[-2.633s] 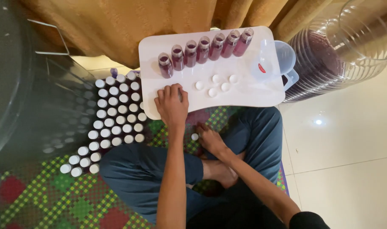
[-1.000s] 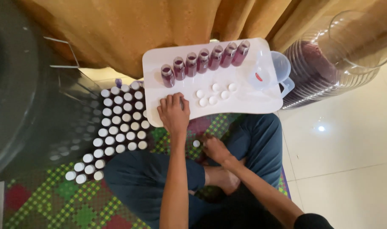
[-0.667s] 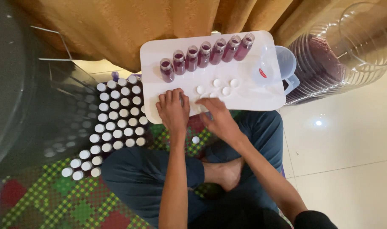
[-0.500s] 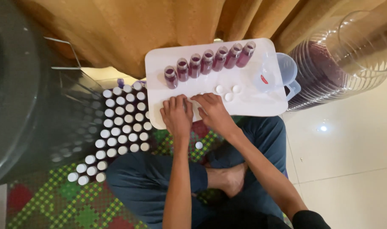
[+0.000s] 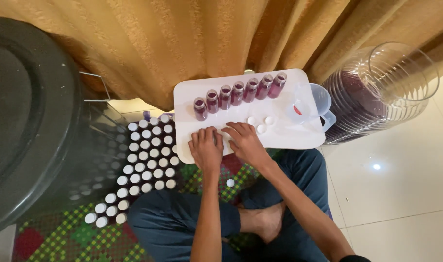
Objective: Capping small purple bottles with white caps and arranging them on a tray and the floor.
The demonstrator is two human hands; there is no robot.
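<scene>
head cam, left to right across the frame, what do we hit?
Large dark grey plastic drum → cluster of white-capped bottles on the floor → white rectangular tray bearing a row of uncapped bottles of purple liquid → clear plastic measuring jug → big ribbed clear container of purple liquid.

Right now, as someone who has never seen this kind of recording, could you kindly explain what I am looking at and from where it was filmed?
There is no machine here: a camera worn on a person's head looks straight down at their own two bare hands as they sit cross-legged on a patterned mat. Both the left hand and the right hand rest on a white tray. What is under their fingers is hidden, so I cannot tell the grip. On the tray stand seven open bottles of purple liquid, three loose white caps and a clear measuring jug. Another cap lies on the mat. Left of the tray stand many capped bottles; to the right is a big clear jar.
</scene>
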